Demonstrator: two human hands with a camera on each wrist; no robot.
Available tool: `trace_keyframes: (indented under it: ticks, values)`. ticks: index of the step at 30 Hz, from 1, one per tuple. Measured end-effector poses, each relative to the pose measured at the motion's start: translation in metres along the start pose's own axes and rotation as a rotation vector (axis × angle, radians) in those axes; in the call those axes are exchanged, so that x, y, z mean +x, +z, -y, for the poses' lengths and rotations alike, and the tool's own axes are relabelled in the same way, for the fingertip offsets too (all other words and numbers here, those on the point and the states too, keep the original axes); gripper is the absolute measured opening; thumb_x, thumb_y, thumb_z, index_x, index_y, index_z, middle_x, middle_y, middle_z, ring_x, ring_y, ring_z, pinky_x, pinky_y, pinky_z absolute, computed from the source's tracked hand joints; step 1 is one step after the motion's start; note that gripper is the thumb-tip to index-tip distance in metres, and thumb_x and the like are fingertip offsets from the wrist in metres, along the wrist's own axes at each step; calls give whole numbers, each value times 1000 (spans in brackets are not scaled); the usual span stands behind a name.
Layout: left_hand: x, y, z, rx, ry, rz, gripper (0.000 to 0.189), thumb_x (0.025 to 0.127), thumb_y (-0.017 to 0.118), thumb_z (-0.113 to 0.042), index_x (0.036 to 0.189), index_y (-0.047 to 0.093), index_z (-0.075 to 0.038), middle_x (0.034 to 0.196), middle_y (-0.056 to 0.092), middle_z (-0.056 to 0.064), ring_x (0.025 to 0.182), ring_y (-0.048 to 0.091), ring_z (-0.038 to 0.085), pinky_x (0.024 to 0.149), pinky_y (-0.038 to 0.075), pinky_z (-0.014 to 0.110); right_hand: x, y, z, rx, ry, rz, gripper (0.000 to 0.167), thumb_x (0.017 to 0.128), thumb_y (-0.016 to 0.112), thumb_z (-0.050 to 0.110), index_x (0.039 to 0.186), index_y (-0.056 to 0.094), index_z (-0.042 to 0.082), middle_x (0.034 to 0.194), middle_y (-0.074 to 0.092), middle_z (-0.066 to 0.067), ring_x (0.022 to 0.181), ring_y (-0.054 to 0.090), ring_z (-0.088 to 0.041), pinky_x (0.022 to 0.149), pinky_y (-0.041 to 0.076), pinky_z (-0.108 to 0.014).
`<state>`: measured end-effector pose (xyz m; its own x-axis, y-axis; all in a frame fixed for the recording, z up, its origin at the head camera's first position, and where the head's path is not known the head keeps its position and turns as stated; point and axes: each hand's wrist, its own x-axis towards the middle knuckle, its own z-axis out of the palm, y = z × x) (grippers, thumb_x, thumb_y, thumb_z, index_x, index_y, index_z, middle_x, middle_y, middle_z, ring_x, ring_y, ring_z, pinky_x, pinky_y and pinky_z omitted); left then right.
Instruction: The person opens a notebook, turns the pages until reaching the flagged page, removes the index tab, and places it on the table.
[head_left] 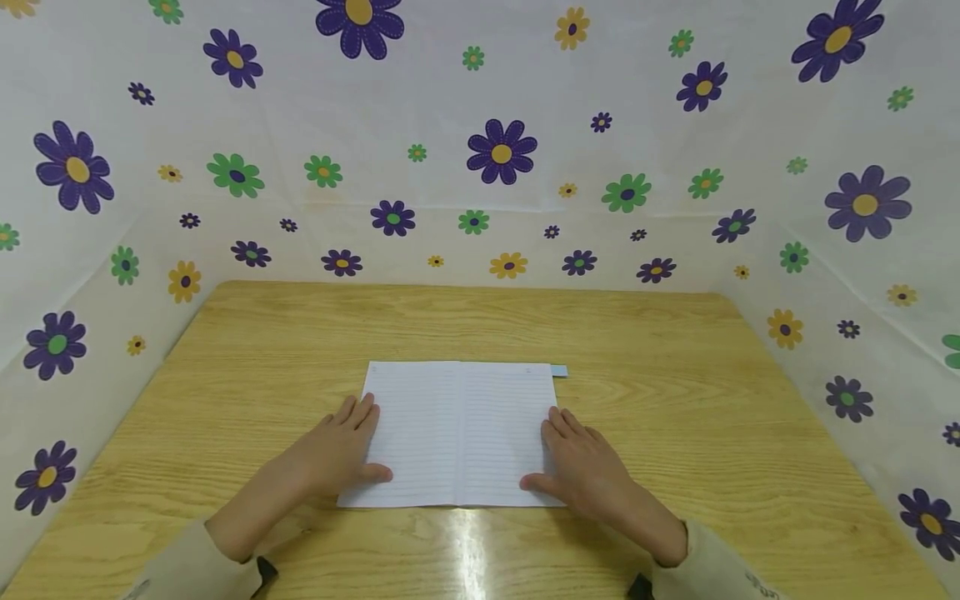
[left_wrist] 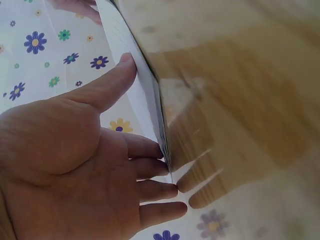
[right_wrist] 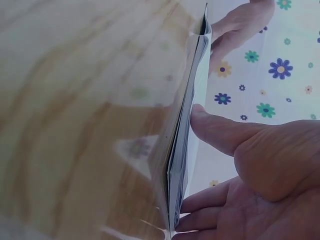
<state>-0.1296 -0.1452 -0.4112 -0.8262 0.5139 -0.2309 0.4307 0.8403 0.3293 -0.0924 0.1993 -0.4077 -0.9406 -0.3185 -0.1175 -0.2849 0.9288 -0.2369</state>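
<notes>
A notebook point(head_left: 420, 433) with white lined pages lies spread flat on the wooden table, its centre fold running away from me. My left hand point(head_left: 343, 446) rests at its left edge, thumb over the page and fingers along the side. At the opposite edge my right hand point(head_left: 588, 467) lies the same way, its thumb on the right page. In the left wrist view, the left hand point(left_wrist: 85, 165) has straight fingers meeting the notebook's edge point(left_wrist: 145, 90). The right wrist view shows the stacked pages point(right_wrist: 185, 145) beside the right hand point(right_wrist: 265, 170), thumb against the top page.
A small light blue tab point(head_left: 559, 371) sticks out past the notebook's top right corner. The glossy wooden table point(head_left: 480, 325) reflects light near its front. White cloth point(head_left: 450, 100) with purple, green and yellow flowers stands around the table's back and sides.
</notes>
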Motion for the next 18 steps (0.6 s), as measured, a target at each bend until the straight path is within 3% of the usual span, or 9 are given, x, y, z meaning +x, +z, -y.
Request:
trace_keyframes:
  ticks: [11, 18]
  values:
    - [-1, -2, 6, -39, 9, 21, 97, 95, 72, -47, 153, 30, 18, 163, 17, 37, 149, 14, 57, 115, 24, 72, 1, -2, -3, 14, -1, 3, 91, 85, 83, 47, 142, 50, -16, 154, 40, -34, 146, 37, -46, 112, 37, -63]
    - [-1, -4, 5, -40, 7, 27, 97, 94, 72, -47, 152, 30, 18, 163, 16, 37, 149, 14, 58, 114, 24, 72, 1, -3, -9, 43, -65, -13, 72, 93, 78, 34, 140, 53, -15, 153, 43, -33, 145, 38, -48, 111, 37, -64]
